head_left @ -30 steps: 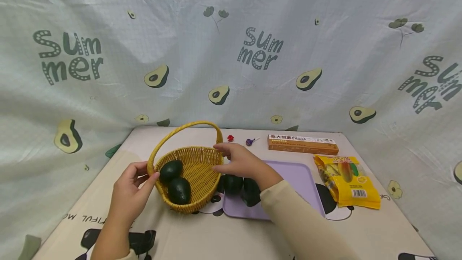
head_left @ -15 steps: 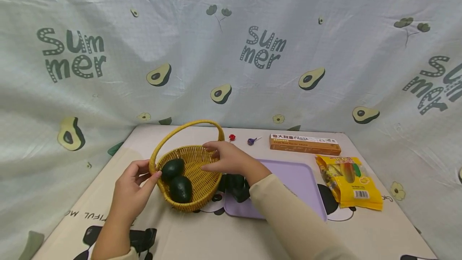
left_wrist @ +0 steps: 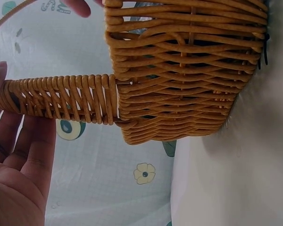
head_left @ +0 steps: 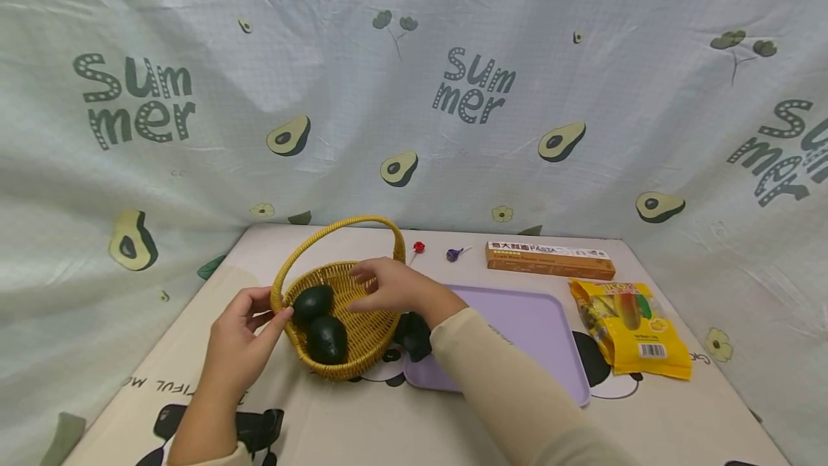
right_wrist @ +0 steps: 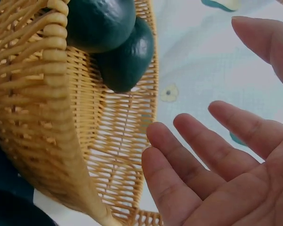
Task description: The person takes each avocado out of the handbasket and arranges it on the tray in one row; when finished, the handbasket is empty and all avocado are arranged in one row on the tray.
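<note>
A yellow wicker basket (head_left: 362,351) with an arched handle (head_left: 343,221) stands on the table at left of centre in the head view. Two dark green avocados (head_left: 327,340) lie in its left half. My left hand (head_left: 239,344) pinches the foot of the handle at the left; in the left wrist view the thumb is on one side, the fingers (left_wrist: 37,146) on the other. Over the basket's right side hovers my right hand (head_left: 388,286), palm toward the basket, fingers (right_wrist: 170,183) spread and holding nothing. More dark avocados (head_left: 414,336) sit right of the basket, partly hidden by my right forearm.
A lilac tray (head_left: 537,336) lies right of the basket, under my right sleeve. Behind are a red lollipop (head_left: 419,247), a purple lollipop (head_left: 453,254) and a pasta box (head_left: 550,261). A yellow snack bag (head_left: 634,329) lies at the right; a printed curtain (head_left: 479,164) hangs behind.
My right hand has moved left from the basket's right rim to over its inside, its forearm covering more of the avocados at the tray. My left hand keeps its hold on the handle.
</note>
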`<move>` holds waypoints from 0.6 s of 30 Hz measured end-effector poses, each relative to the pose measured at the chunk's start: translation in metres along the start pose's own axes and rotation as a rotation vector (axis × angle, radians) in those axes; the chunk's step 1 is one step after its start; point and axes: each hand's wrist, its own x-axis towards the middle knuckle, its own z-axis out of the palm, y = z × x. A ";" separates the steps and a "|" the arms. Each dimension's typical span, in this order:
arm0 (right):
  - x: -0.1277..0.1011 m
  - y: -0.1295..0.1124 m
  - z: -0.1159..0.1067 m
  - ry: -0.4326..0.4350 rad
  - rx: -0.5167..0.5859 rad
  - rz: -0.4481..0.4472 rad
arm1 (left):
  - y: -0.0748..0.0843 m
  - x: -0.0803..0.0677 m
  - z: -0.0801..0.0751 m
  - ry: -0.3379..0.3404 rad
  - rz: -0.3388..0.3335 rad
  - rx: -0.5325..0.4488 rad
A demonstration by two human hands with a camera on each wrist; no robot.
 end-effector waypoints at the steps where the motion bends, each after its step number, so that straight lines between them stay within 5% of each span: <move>1: 0.001 -0.001 0.001 -0.006 0.000 0.003 | 0.000 0.000 0.000 -0.001 -0.001 0.003; 18: 0.023 -0.013 0.020 -0.097 -0.092 0.066 | -0.001 -0.001 0.000 -0.009 -0.005 0.001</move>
